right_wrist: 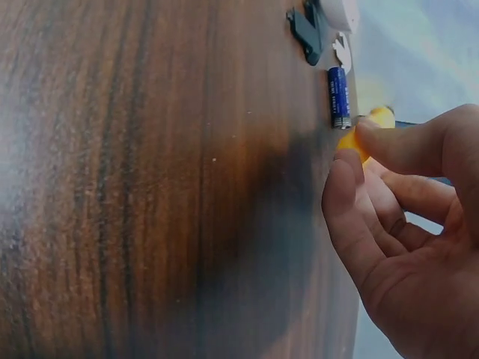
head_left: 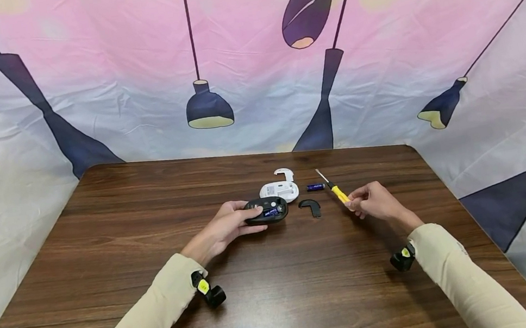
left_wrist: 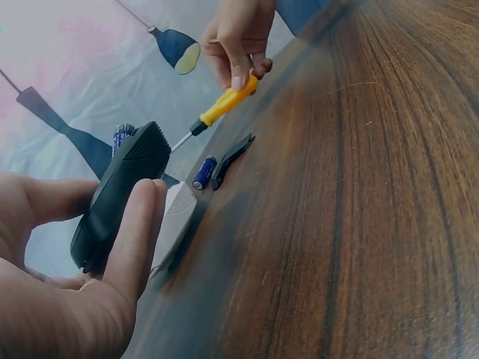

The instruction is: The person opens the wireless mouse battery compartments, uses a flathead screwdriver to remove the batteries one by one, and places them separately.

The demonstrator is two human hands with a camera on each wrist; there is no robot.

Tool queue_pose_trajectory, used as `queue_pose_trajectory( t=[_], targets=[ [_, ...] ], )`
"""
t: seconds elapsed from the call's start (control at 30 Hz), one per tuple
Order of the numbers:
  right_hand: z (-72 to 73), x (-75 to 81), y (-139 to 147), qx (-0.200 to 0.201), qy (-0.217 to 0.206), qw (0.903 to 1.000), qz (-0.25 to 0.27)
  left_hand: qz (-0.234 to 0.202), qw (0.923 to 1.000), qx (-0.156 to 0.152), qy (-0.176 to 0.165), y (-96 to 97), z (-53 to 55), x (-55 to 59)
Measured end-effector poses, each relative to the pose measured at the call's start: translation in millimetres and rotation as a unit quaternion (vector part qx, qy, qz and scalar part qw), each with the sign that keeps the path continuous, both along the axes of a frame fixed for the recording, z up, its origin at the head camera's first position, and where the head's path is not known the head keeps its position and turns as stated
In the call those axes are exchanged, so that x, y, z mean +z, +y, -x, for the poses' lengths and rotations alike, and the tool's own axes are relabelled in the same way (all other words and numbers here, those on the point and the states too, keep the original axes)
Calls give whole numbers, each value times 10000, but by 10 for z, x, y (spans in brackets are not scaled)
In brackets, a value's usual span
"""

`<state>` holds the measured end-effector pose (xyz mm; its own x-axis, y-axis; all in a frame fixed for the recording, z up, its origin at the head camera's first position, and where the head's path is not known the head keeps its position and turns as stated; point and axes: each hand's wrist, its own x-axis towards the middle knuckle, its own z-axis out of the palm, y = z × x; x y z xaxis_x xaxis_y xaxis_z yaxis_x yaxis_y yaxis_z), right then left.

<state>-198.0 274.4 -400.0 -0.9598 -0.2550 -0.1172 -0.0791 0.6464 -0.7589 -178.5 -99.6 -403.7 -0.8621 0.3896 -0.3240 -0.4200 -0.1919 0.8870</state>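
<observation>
My left hand (head_left: 225,226) holds a black computer mouse (head_left: 253,220) underside up, thumb on top and fingers below. A blue battery (head_left: 271,212) lies in its uncovered compartment; in the left wrist view one end of that battery (left_wrist: 122,138) sticks up past the mouse's edge. Between thumb and fingertips, my right hand (head_left: 377,203) pinches the handle end of a yellow screwdriver (head_left: 339,193), whose metal tip points away from me. A white mouse (head_left: 271,190), bottom up with its battery bay uncovered, lies just behind the black one.
A black curved battery cover (head_left: 311,206) lies between the hands. Beyond it are a loose blue battery (head_left: 315,187) and a white cover (head_left: 286,172). Everything is on a brown wooden table (head_left: 285,303), with a lamp-patterned cloth (head_left: 248,40) hanging behind.
</observation>
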Motion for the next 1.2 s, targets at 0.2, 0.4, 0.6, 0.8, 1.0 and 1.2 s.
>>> queue_pose_trajectory(
  t=[0.2, 0.4, 0.6, 0.8, 1.0, 1.2],
  targets=[
    [15, -49, -15, -471, -177, 9987, 5, 5, 10000, 12, -25, 4, -7, 12],
    [39, -85, -59, -1027, -495, 9933, 167, -65, 10000, 24, -12, 19, -14, 13],
    [65, -99, -106, -1392, -586, 9881, 304, -50, 10000, 28, 7, 29, -20, 12],
    [113, -106, -142, -1550, -653, 9855, 205, -28, 10000, -8, 46, 35, -21, 19],
    [142, -101, -165, -1555, -615, 9859, -4, -36, 10000, -35, 46, 45, -24, 30],
    [136, -80, -172, -1430, -485, 9883, -196, -25, 10000, -36, 42, 51, -30, 31]
  ],
)
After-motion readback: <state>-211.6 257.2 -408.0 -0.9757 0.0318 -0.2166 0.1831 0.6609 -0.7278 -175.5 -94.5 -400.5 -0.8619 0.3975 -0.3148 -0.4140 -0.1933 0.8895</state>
